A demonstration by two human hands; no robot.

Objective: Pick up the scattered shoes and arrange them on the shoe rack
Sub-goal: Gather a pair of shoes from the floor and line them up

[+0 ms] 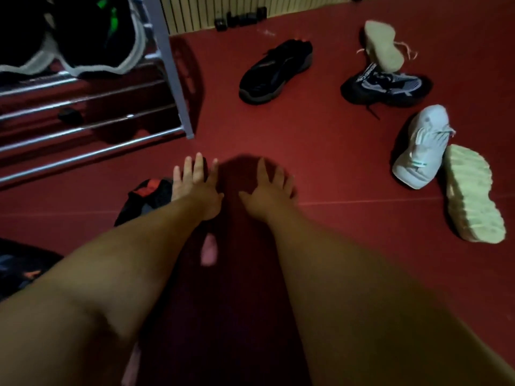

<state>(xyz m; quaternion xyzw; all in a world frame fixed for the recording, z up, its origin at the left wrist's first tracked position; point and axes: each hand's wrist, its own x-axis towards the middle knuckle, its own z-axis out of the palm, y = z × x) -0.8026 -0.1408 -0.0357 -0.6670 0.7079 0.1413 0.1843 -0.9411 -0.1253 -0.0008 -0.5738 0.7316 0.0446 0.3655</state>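
the black-and-red shoe (147, 195) lies just left of the left hand (199, 188), much nearer it than the right hand (267, 190); both hands' fingers (198, 165) are spread wide, holding nothing.

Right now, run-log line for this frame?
left hand open | right hand open | black shoe, white sneaker on floor | shoe rack: dark pair

1. Light is dim overall. The red floor (334, 162) is brightest mid-frame and darkens toward the bottom edge.
2. A heavy shadow lies on the floor beneath and between the left hand (195, 185) and right hand (267, 190).
3. Small glints show on the shoe rack (174, 73) rails.
4. The forearms (139, 260) are soft near the lens.
5. The top-left corner is blurred, and lines bend at the edges.
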